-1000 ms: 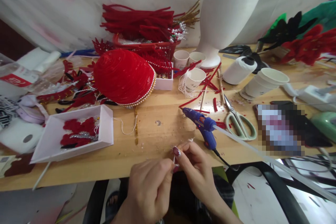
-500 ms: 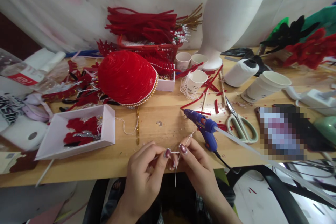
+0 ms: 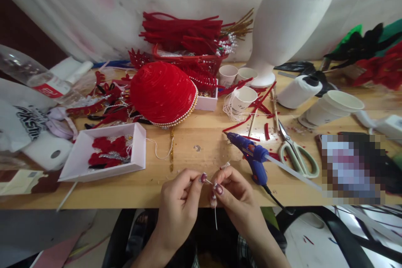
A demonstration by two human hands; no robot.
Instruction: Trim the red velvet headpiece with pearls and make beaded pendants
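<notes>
Head view: both hands pinch a thin white strand [image 3: 216, 220] just above the front edge of the wooden desk [image 3: 185, 157].
A second ago the left hand [image 3: 180, 203] had its knuckles rolled over the pinch; now its fingers face the right hand [image 3: 238, 201] and a short span shows between them, so the strand seems under control at both ends. Each hand's fingers are narrowed on it, and a loose tail hangs below the right. A blue plastic glue gun [image 3: 251, 150] lies near, just beyond the right hand, crowding that side; green-handled metal scissors [image 3: 295, 157] lie past it. A white open box [image 3: 138, 146] sits left.
</notes>
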